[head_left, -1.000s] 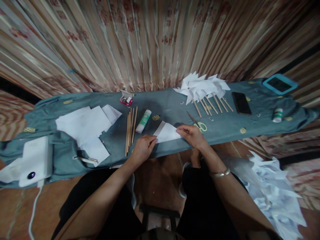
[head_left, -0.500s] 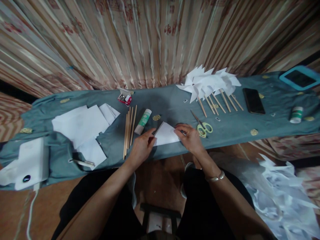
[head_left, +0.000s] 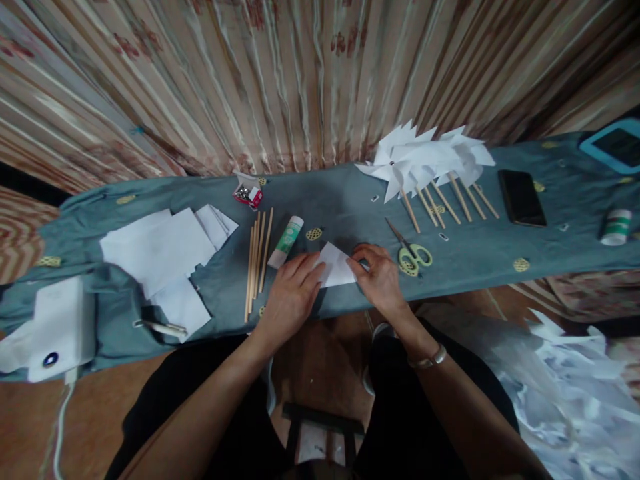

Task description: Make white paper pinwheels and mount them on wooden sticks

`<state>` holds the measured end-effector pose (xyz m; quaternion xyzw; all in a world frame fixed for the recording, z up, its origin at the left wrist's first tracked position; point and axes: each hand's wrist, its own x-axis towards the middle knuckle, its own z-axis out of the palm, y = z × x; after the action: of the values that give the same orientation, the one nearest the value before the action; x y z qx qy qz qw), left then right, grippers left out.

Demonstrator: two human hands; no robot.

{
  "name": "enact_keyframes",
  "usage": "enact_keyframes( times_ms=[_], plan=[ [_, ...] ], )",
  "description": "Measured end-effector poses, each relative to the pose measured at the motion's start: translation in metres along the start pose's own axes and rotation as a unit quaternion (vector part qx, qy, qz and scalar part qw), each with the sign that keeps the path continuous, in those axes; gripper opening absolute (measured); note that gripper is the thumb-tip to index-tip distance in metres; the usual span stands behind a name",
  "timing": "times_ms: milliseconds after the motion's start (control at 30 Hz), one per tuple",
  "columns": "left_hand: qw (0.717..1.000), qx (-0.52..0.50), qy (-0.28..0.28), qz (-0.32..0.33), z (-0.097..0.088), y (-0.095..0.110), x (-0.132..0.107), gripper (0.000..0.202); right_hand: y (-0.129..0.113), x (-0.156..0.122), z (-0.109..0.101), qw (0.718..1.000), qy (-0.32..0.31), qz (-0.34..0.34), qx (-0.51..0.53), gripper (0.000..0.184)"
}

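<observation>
A folded triangle of white paper (head_left: 336,265) lies near the front edge of the cloth-covered table. My left hand (head_left: 294,287) rests flat over its left side, fingers stretched out and covering that edge. At the right corner, my right hand (head_left: 377,272) pinches the paper between thumb and fingers. Just beyond my left hand lies a green-and-white glue stick (head_left: 287,241), with several wooden sticks (head_left: 256,260) to its left. Scissors (head_left: 410,252) with pale green handles lie right of my right hand.
Several paper pinwheels (head_left: 425,160) on sticks lie at the back right, near a black phone (head_left: 521,197). Loose white paper (head_left: 160,247) and a white power bank (head_left: 63,327) are on the left. A small box of pins (head_left: 248,192) stands behind; a bag of pinwheels (head_left: 575,393) sits lower right.
My left hand has slid right and flattened onto the paper's left side, covering more of it. My right hand keeps its pinch at the right corner. The view has shifted slightly.
</observation>
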<state>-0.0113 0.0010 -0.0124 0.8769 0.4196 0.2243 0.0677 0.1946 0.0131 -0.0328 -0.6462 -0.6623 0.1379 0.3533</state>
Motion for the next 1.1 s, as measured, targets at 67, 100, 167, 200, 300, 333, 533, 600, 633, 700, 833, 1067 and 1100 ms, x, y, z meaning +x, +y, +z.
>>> enact_keyframes(
  times_ms=[67,100,167,200,300,333,533,600,633,700,833,1067,1100],
  plan=[
    [0.999,0.011,-0.022,0.034,0.004,0.009,-0.003,0.035,-0.001,0.000,0.001,1.000,-0.001,-0.004,-0.006,0.013],
    [0.998,0.016,-0.035,0.041,0.006,0.013,-0.004,0.037,-0.001,-0.001,0.001,1.000,0.000,-0.005,-0.008,0.013],
    [0.997,0.025,-0.059,0.049,0.012,0.019,-0.007,0.042,-0.001,-0.001,0.001,1.000,0.004,-0.007,-0.012,0.012],
    [0.996,0.029,-0.071,0.052,0.014,0.021,-0.009,0.046,-0.002,-0.001,0.002,1.000,0.006,-0.007,-0.013,0.011],
    [0.993,0.035,-0.100,0.052,0.019,0.023,-0.012,0.057,-0.002,-0.001,0.002,1.000,0.011,-0.014,-0.020,0.011],
    [0.992,0.035,-0.108,0.050,0.020,0.023,-0.012,0.059,-0.003,-0.001,0.002,1.000,0.012,-0.017,-0.021,0.012],
    [0.990,0.033,-0.131,0.037,0.022,0.022,-0.013,0.066,-0.002,0.000,0.004,0.999,0.008,-0.026,-0.030,0.013],
    [0.990,0.036,-0.133,0.035,0.022,0.022,-0.013,0.067,-0.002,0.000,0.004,0.999,0.005,-0.025,-0.030,0.012],
    [0.990,0.038,-0.133,0.034,0.022,0.022,-0.013,0.067,-0.002,0.000,0.004,0.999,0.004,-0.025,-0.031,0.011],
    [0.990,0.042,-0.131,0.035,0.022,0.022,-0.012,0.067,-0.002,0.000,0.004,0.999,0.000,-0.023,-0.034,0.012],
    [0.990,0.054,-0.123,0.043,0.023,0.022,-0.012,0.067,-0.003,0.001,0.005,0.999,-0.001,-0.023,-0.044,0.012],
    [0.989,0.082,-0.113,0.045,0.026,0.022,-0.012,0.065,-0.008,0.003,0.002,0.997,-0.022,-0.031,-0.074,0.016],
    [0.989,0.086,-0.111,0.045,0.026,0.022,-0.012,0.064,-0.009,0.002,0.001,0.996,-0.026,-0.032,-0.083,0.016]
  ],
)
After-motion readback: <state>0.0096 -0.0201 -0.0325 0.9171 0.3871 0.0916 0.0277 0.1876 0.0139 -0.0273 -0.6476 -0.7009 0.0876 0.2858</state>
